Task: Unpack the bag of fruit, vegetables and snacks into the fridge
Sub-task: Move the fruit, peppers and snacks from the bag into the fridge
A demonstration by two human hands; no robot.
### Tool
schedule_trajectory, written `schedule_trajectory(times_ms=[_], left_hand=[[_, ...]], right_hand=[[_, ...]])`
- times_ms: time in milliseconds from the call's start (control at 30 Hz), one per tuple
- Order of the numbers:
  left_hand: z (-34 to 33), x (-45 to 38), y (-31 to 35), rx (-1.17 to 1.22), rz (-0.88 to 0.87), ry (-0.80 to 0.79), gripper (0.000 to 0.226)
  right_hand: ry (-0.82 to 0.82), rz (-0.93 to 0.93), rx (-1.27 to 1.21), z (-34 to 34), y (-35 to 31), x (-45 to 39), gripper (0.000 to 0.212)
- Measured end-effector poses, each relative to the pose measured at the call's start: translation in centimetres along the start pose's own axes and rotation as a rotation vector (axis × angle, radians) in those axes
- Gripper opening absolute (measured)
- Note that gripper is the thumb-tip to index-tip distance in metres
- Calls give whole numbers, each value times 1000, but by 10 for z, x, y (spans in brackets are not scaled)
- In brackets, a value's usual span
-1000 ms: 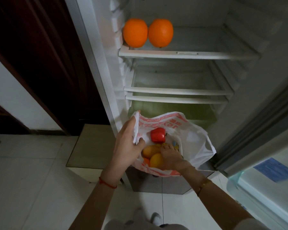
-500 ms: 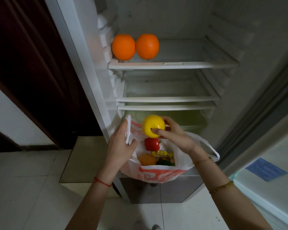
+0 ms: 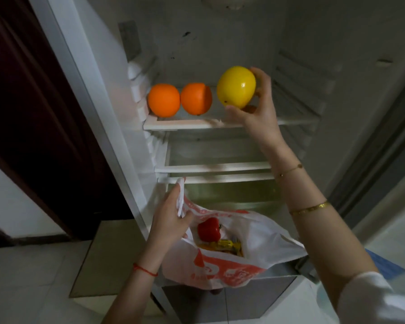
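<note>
Right now my right hand (image 3: 255, 108) is raised to the top shelf (image 3: 187, 123) of the open fridge (image 3: 220, 43), and it grasps a glossy yellow fruit (image 3: 236, 87): the thumb sits under the fruit's lower edge, the fingers wrap round its far right side, and the palm faces the fruit. The fruit hangs just above the shelf, to the right of two oranges (image 3: 180, 99) that rest side by side on it, touching each other; the yellow fruit is just beside the right-hand orange, and I cannot tell whether the two touch. A small patch of orange-red shows behind my thumb, too hidden for me to name. Lower down, my left hand (image 3: 171, 218) pinches the white handle of the plastic bag (image 3: 220, 272), thumb on the near side and fingers behind, holding the mouth open in front of the fridge's lower part. Inside the white-and-red bag I see a red bell pepper (image 3: 209, 229) lying on top, with yellow snack packets (image 3: 222, 245) just beneath it. A red string circles my left wrist and two thin gold bracelets my right forearm. Two more shelves below the top one sit between the oranges and the bag.
</note>
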State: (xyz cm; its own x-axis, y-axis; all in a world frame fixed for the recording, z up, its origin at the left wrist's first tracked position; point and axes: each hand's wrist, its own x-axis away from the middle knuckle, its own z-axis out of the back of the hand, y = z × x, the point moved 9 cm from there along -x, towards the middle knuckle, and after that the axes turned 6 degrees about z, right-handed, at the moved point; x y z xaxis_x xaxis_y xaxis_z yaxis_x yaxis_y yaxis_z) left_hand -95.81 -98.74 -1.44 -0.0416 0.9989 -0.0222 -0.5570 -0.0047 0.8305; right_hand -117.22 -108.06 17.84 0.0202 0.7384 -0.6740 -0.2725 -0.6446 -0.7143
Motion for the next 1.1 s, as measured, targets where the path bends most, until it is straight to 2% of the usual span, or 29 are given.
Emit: schedule_trajectory(times_ms=[100, 200, 300, 400, 500, 667, 767, 933, 1000, 1100], left_hand=[[-1, -6, 2, 18, -9, -8, 87], [-2, -12, -1, 15, -5, -5, 87], [-2, -17, -3, 43, 14, -3, 88], [-1, -19, -4, 47, 17, 10, 86], [1, -22, -7, 50, 18, 21, 84], [5, -23, -7, 47, 26, 20, 84], [8, -22, -6, 37, 33, 32, 85], [11, -15, -4, 33, 19, 55, 86], [13, -11, -5, 23, 12, 69, 86], [15, -2, -6, 6, 16, 78, 87]], right_hand=[[59, -111, -66, -1, 17, -29, 71], [83, -137, 28, -6, 30, -51, 63], [40, -88, 155, -15, 41, -68, 75], [-14, -207, 205, -25, 65, -81, 92], [-80, -297, 266, -39, 85, -92, 91], [-215, -301, 295, -58, 98, -100, 90], [-241, -295, 304, -63, 101, -104, 89], [-231, -360, 298, -53, 100, -93, 104], [-117, -291, 361, -36, 84, -83, 91], [139, 1, 457, -9, 43, -51, 47]])
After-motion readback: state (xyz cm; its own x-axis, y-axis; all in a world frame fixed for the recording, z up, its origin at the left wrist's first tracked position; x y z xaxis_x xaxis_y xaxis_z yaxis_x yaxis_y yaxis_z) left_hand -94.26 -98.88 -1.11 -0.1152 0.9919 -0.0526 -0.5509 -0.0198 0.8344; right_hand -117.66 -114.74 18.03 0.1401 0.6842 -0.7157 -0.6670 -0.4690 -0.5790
